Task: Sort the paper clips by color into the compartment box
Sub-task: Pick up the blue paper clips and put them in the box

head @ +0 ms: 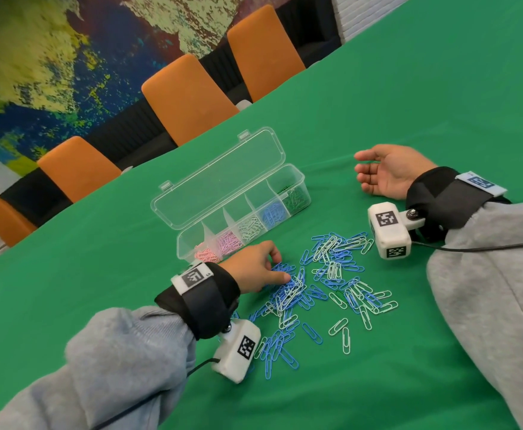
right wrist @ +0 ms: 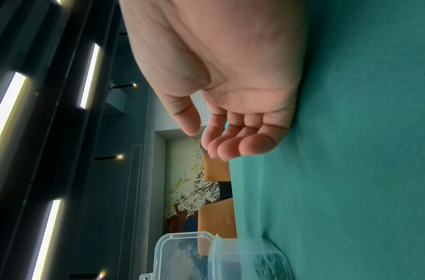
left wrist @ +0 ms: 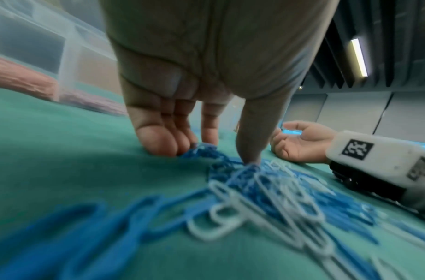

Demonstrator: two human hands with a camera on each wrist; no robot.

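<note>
Left hand (head: 255, 266) palm down on the green worktop (head: 409, 103). Its fingers (left wrist: 156, 140) are bent, tips down on a bunch of blue clips (head: 280, 268); thumb tip presses the same bunch from the other side. Pinching them, not lifted. Wrist view blurred, so the count is unclear.

The loose clips (head: 331, 283), blue, white and pale green, spread over the worktop from those fingertips toward the right wrist and back under the left wrist.

The box (head: 297, 181) stands just past the left fingertips, lid open and tipped back. Compartments hold, in order: salmon, pink, white, blue, dark green clips.

Right hand (head: 384, 172) rests on its edge on the worktop, palm facing left, fingers (right wrist: 230, 145) loosely curled, released, holding nothing. It lies well apart from the clips, its fingertips pointing toward the box's dark green end.
</note>
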